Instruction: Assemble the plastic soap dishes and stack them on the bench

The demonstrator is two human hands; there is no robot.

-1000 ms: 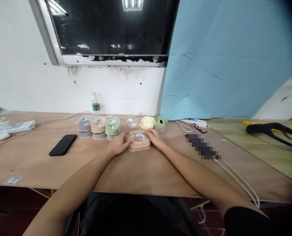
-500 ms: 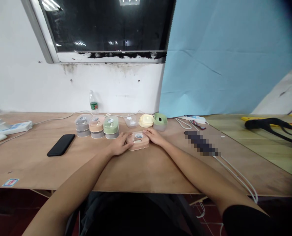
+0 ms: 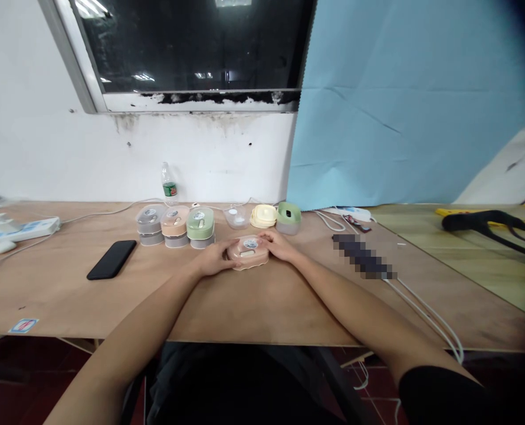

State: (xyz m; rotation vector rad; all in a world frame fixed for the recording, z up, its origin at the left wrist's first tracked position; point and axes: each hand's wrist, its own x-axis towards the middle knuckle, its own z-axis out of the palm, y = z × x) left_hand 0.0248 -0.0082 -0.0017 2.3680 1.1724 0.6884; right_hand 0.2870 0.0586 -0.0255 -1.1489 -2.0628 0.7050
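Observation:
A pink plastic food box (image 3: 247,260) with a lid and a round label on top sits on the table in front of me. My left hand (image 3: 216,258) grips its left side, thumb at the front and fingers toward the back corner. At the far right corner, my right hand (image 3: 278,244) has its fingers bent over the lid's edge. Behind the box stand a clear container (image 3: 236,218), a stack of cream-coloured pieces (image 3: 263,216) and a container with a green upper part (image 3: 288,217).
To the left, a grey-lidded box (image 3: 150,221), a pink-lidded box (image 3: 175,223) and a green-lidded box (image 3: 200,225) stand in a row. A phone (image 3: 112,260), a bottle (image 3: 169,186) and a power strip (image 3: 32,230) are further left. Cables (image 3: 430,316) run along the right.
My left hand has shifted its grip lower on the box's left side, and its thumb has moved slightly down along the front. The right hand stays at the far right corner.

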